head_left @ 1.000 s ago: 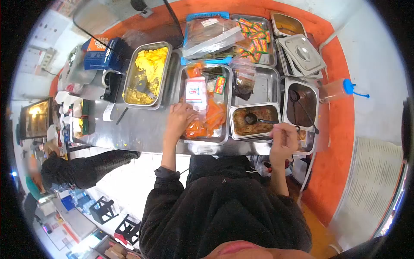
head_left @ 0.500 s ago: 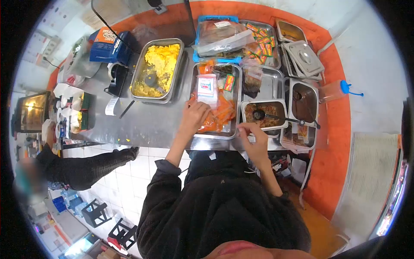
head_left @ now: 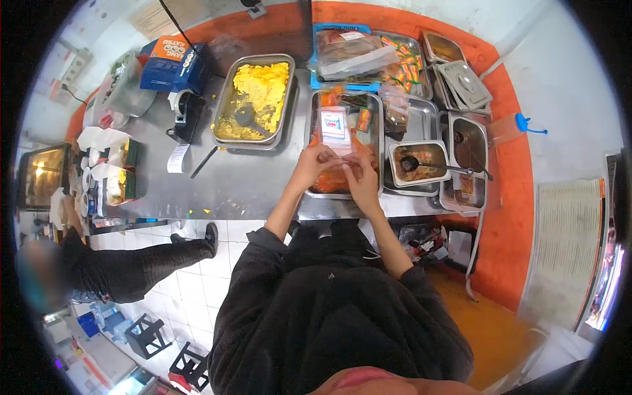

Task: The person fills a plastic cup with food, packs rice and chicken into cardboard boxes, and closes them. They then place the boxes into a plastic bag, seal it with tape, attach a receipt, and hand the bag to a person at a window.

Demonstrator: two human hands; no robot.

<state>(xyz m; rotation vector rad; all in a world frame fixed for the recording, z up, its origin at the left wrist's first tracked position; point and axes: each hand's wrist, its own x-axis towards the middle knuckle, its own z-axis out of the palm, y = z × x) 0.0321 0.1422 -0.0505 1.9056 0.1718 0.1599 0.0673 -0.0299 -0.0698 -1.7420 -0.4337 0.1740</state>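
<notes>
My left hand [head_left: 315, 166] and my right hand [head_left: 363, 182] meet over a metal tray [head_left: 327, 195]. Fingertips of both hands pinch the near edge of a clear plastic packet [head_left: 334, 126] with a white panel and blue-red print. Beneath it the tray holds small bags of orange sauce [head_left: 329, 180] and a green-red sachet [head_left: 363, 120]. Just right of my right hand is a small metal pan [head_left: 399, 170] of chopped food, with a black ladle [head_left: 409, 163] resting in it.
To the left stands a metal pan [head_left: 218, 135] of yellow food with a black scoop. Farther left are a tape dispenser [head_left: 187, 118], a blue box [head_left: 172, 72] and open food boxes [head_left: 120, 164]. A blue basket [head_left: 320, 80] stands behind. Another person's leg [head_left: 171, 258] shows at left.
My right hand has moved left from beside the small pan to the packet, joining my left hand. Both now pinch its near edge. The whole view has shifted slightly.
</notes>
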